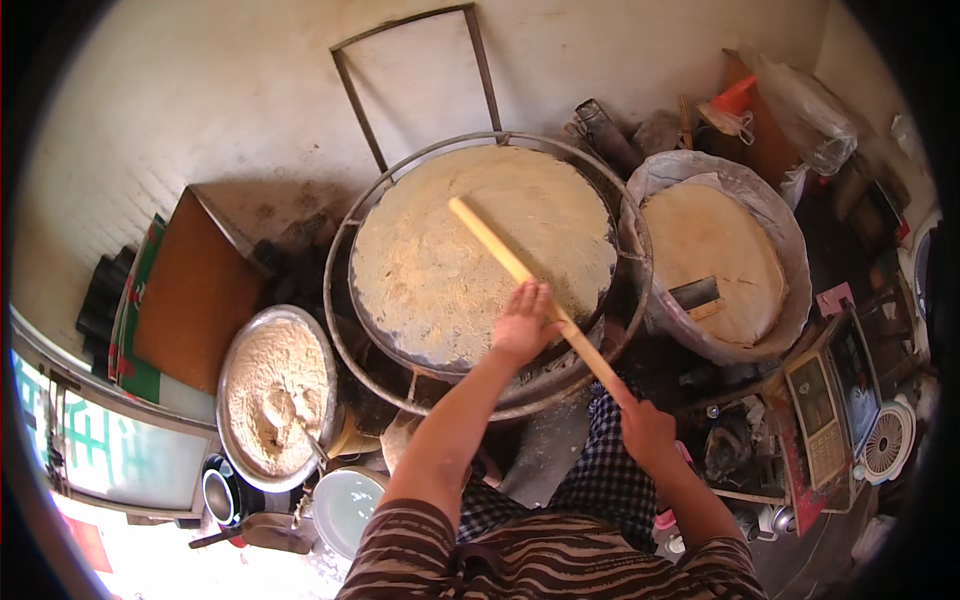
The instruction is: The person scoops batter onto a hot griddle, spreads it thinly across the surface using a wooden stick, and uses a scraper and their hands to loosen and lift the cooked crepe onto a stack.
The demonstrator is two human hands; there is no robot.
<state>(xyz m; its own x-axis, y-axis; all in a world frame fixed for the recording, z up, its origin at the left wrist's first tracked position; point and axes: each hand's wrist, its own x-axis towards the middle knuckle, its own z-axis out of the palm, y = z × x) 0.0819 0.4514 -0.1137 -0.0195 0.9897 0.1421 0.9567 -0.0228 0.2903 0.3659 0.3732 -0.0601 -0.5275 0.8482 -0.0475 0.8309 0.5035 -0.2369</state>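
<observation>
Batter [420, 255] beyond the left grip [524, 325] seems mid-spreading, likely needing even strokes next, right grip [649, 434] clamped on the stick [490, 239], left's closure unclear.

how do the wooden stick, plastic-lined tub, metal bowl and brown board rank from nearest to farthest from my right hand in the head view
From the right hand:
1. wooden stick, in its grip
2. plastic-lined tub, ahead and to the right
3. metal bowl, off to the left
4. brown board, farther left, beyond the bowl
</observation>
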